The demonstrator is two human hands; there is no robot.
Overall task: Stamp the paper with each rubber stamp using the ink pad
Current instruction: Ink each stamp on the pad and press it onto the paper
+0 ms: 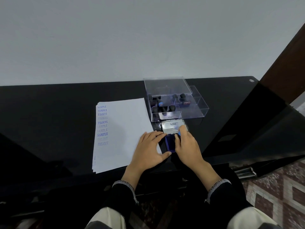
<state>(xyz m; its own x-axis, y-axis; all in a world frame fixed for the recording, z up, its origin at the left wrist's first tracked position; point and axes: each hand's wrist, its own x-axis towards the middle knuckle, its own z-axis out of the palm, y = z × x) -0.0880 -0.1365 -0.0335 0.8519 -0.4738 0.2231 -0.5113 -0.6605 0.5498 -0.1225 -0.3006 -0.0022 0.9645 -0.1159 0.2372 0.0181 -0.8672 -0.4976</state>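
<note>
A white paper (122,129) lies on the black table (49,103), its left margin lined with several blue prints. To its right the ink pad (170,144) stands open, its silver lid (173,127) tilted up at the far side. My right hand (188,147) grips a rubber stamp with a blue tip (179,134) and holds it down on the pad. Flat on the paper's right edge rests my left hand (149,148), fingertips touching the pad's left side, thumb at its near corner.
A clear plastic box (196,111) behind the ink pad holds several black-handled stamps (162,108); its clear lid (166,86) lies across the back. The table's near edge is just under my wrists. A dark wooden post (285,63) rises at right.
</note>
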